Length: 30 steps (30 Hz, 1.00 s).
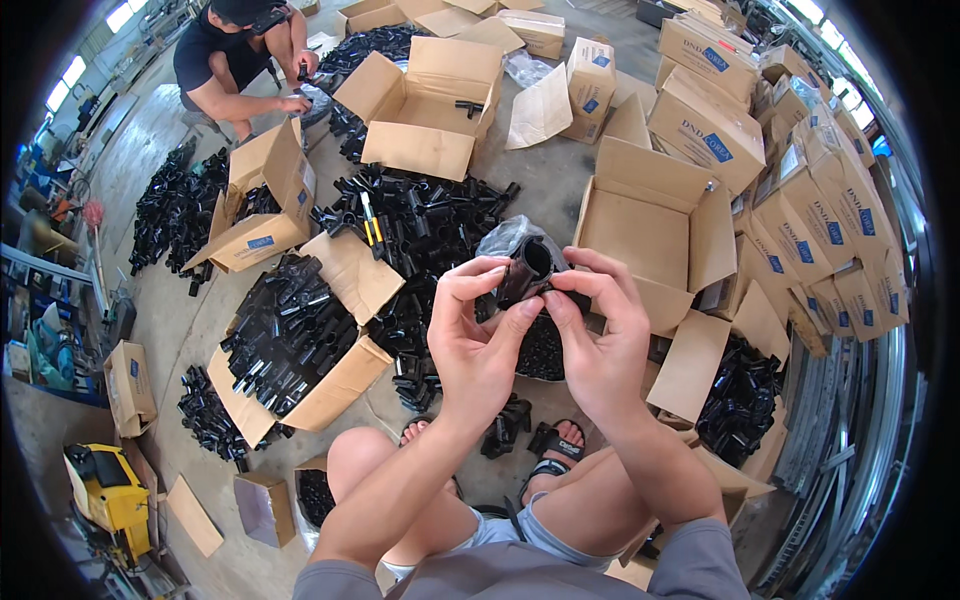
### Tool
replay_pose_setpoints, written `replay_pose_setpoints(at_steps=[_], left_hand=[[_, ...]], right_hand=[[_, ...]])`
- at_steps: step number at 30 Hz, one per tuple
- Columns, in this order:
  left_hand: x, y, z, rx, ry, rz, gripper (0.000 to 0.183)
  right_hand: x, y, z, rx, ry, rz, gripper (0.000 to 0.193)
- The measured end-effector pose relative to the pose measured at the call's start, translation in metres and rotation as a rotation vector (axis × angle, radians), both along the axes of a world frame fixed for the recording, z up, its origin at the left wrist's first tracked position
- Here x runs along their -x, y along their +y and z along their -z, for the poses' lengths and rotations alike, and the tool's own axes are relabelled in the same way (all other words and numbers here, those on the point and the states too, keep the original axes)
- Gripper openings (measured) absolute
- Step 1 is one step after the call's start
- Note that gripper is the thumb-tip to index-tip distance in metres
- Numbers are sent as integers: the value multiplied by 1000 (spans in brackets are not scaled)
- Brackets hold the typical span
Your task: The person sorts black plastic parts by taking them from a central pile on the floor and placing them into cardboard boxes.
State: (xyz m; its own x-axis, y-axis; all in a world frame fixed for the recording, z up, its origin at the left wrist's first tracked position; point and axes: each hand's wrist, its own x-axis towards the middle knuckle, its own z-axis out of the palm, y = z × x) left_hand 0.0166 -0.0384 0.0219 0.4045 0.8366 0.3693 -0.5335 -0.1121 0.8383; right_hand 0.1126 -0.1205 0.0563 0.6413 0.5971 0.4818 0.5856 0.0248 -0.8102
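A short black tubular pipe fitting (pixel 524 272) is held up in front of me, its round open end tilted upward. The thumb and fingers of my left hand (pixel 470 350) grip its left side. On its other side, my right hand (pixel 605 345) pinches the edge with thumb and fingertips. Just behind the fitting lies a clear plastic bag (pixel 512 234). Below my hands, partly hidden by them, is a mass of small black parts (pixel 541 352). A heap of black fittings (pixel 425 215) spreads on the floor ahead, with a yellow-and-black hand tool (pixel 372 225) on it.
To my left stands a carton (pixel 352 375) full of black fittings; an open carton (pixel 640 215) is ahead right. Another carton (pixel 690 375) with fittings sits at my right. Stacked boxes (pixel 800 215) and metal profiles (pixel 850 450) line the right. A co-worker (pixel 225 70) crouches far left.
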Motion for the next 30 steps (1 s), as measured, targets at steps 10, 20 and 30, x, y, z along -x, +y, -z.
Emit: replay_pose_setpoints(at_steps=[10, 20, 30], left_hand=[[1, -1, 1, -37, -1, -12, 36], [1, -4, 3, 53, 69, -41, 34], [0, -6, 5, 129, 58, -43, 34]], right_hand=[[-2, 1, -6, -37, -150, 29, 17], [-1, 4, 3, -51, -94, -91, 16], [-2, 7, 7, -125, 7, -108, 15]])
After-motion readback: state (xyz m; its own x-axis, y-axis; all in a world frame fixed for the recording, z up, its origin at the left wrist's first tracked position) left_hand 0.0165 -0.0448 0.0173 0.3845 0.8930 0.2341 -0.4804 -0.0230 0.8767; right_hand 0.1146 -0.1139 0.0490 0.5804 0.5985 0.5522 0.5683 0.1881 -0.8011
